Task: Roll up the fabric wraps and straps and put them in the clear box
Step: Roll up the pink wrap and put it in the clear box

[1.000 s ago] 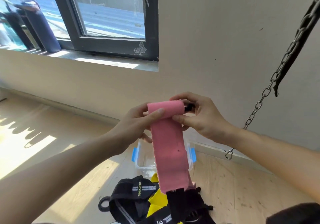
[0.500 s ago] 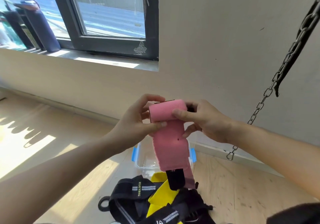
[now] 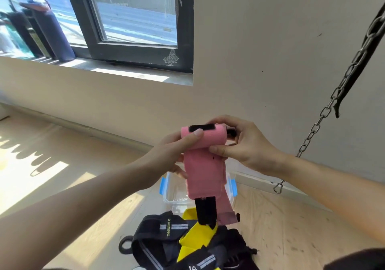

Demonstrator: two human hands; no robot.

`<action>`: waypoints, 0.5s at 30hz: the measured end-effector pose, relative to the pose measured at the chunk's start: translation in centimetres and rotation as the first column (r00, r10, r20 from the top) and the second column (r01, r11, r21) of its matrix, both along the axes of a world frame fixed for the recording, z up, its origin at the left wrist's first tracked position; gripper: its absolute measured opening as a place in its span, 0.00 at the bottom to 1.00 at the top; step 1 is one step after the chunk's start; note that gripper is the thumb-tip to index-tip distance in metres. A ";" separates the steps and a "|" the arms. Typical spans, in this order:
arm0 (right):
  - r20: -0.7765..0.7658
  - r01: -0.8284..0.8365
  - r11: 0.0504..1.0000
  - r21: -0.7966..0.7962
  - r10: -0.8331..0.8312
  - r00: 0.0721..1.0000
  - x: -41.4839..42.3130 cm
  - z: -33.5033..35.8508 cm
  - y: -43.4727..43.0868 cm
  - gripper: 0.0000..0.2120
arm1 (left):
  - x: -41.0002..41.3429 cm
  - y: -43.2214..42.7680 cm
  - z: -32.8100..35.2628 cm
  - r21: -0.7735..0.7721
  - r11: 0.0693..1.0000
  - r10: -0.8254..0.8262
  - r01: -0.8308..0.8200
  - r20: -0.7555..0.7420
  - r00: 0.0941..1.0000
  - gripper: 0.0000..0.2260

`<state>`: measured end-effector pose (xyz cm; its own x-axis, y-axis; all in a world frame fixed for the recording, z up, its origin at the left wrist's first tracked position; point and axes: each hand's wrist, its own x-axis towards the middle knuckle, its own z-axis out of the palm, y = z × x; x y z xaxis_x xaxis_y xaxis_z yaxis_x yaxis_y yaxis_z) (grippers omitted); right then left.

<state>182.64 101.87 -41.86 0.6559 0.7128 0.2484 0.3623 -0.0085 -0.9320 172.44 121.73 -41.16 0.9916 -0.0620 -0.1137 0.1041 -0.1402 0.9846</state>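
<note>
- Both forearms reach forward from the lower corners and meet in front of the chest, well above the floor (image 3: pixel 281 228).
- The pink wrap (image 3: pixel 205 169) is held in the air between the two hands. Its upper part is wound into a roll lying crosswise, and the rest hangs straight down as a flat tail.
- The left hand (image 3: pixel 170 157) grips the roll's left end. Its thumb (image 3: pixel 192 137) is laid flat across the front of the roll and its fingers are curled behind the fabric.
- The right hand (image 3: pixel 248 144) grips the roll's right end. Its fingers are curved over the top, and its thumb is pressed under the roll where the tail leaves it.
- A black fastening patch (image 3: pixel 201 127) sits on top of the roll, and a black tab (image 3: pixel 205 209) hangs at the tail's lower edge.
- The clear box (image 3: pixel 176 194), with blue latches (image 3: pixel 162 185), stands on the floor directly below the hands, partly hidden behind the hanging tail.
- Just in front of the box lies a heap of black straps (image 3: pixel 158 234) with a yellow band (image 3: pixel 195 234) among them.
- A metal chain (image 3: pixel 325 111) hangs at the right, before the wall.
</note>
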 end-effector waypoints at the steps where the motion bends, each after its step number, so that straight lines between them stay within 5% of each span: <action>1: 0.014 -0.005 1.000 -0.008 0.005 1.000 0.0 -0.1 0.0 0.22 | -0.1 0.0 0.0 0.010 1.000 0.015 -0.015 0.007 1.000 0.18; 6: 0.048 -0.010 0.996 -0.084 0.014 0.999 -0.1 0.0 -0.1 0.24 | -0.2 0.3 -0.3 0.010 0.999 0.044 -0.044 0.031 0.999 0.17; 11: -0.119 0.008 0.976 -0.219 -0.035 0.992 -0.4 0.7 -0.1 0.22 | 0.0 0.7 -0.6 0.049 0.998 0.029 -0.034 0.103 0.994 0.17; 15: -0.343 -0.183 0.948 -0.261 0.086 0.935 -0.6 0.6 -0.1 0.31 | 0.0 0.6 -0.6 0.047 0.997 0.057 -0.068 0.211 0.976 0.17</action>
<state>182.05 101.82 -41.25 0.5582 0.8084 -0.1871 0.0583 -0.2631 -0.9630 172.48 122.37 -41.77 0.9954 0.0011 0.0957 -0.0937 -0.1933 0.9766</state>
